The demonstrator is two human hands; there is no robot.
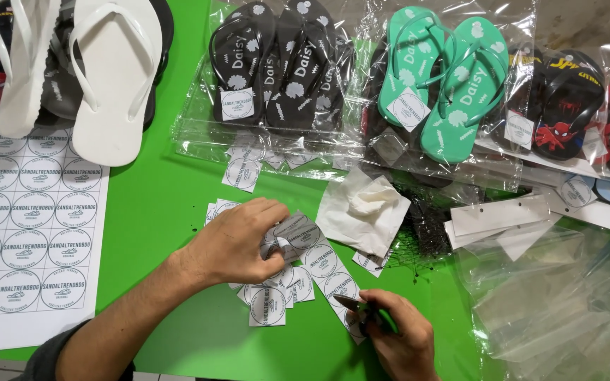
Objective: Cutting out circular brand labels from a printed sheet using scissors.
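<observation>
Sticker strip (319, 264): low centre of frame, a cut run of round labels on white backing, bent upward at its upper end, lower end reaching the scissors.
Left hand (238, 240): centre of frame, fingers curled and pinched on the raised end of the strip.
Right hand (400, 339): bottom centre-right, closed round the scissors (361, 307), blades pointing left at the strip's lower end.
Cut stickers (270, 300): loose squares scattered under and just below the left hand, overlapping one another.
Sticker sheet (26, 233): left edge of frame, uncut, rows of round labels.
Tissue (363, 208): crumpled, white, just right of the strip.
Black sandals (277, 67): top centre, bagged in clear plastic.
Teal sandals (443, 81): upper right, bagged likewise.
White sandals (79, 67): upper left, unbagged.
Clear bags (559, 296): lower right, loosely piled.
Desk (157, 204): bright green surface beneath everything.
</observation>
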